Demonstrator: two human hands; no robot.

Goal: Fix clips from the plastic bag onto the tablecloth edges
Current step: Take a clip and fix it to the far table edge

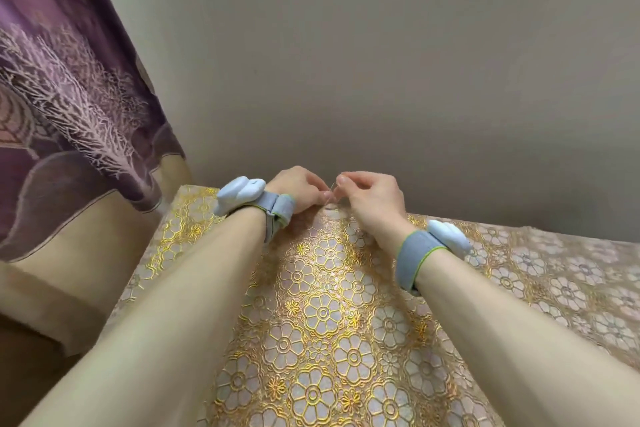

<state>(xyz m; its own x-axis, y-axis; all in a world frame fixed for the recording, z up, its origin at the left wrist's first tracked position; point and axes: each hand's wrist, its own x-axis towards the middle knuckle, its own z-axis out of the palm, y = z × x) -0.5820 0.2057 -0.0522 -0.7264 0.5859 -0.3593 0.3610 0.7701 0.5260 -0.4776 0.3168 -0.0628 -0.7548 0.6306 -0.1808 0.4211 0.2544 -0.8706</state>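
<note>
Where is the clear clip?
Head view, centre: the small clear plastic clip is pinched between left hand and right hand at the far edge of the gold floral tablecloth.

Two outstretched arms meet at the far edge of a gold floral tablecloth (322,312); left hand (299,189) and right hand (372,199) pinch a small clear clip (333,188).

Glossy embossed tablecloth (322,315) with gold flowers; matt purple cloth curtain (69,97).
</note>
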